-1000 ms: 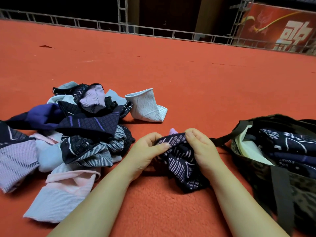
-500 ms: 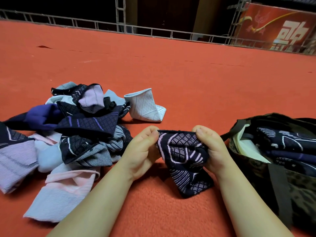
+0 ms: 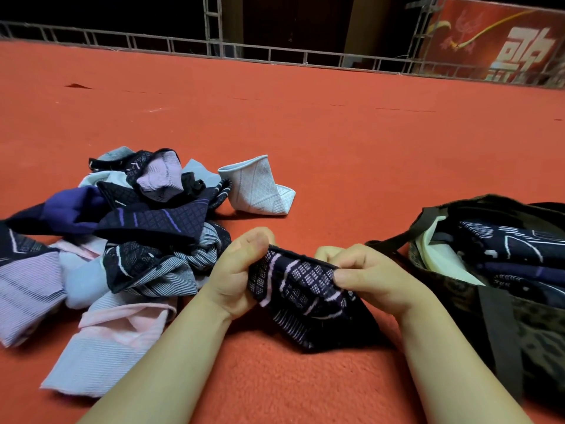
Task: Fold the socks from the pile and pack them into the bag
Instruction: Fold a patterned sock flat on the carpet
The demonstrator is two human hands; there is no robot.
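A dark navy sock with pale lilac patterning (image 3: 301,289) is stretched between my two hands just above the red carpet. My left hand (image 3: 237,273) grips its left edge with curled fingers. My right hand (image 3: 370,278) pinches its right edge, thumb on top. The sock's lower part hangs down onto the carpet. To the left lies the pile of socks (image 3: 122,240), a mix of navy, lilac, pink and pale blue. At the right stands the dark open bag (image 3: 501,319), with folded navy socks lying inside.
A pale blue sock (image 3: 260,191) stands apart behind the pile. The red carpet (image 3: 305,117) stretches far ahead to a low metal railing (image 3: 275,53). A red banner (image 3: 495,41) hangs at the back right.
Both hands have pulled the dark sock's top edge wider apart. My right hand has turned so the thumb lies on top of the edge.
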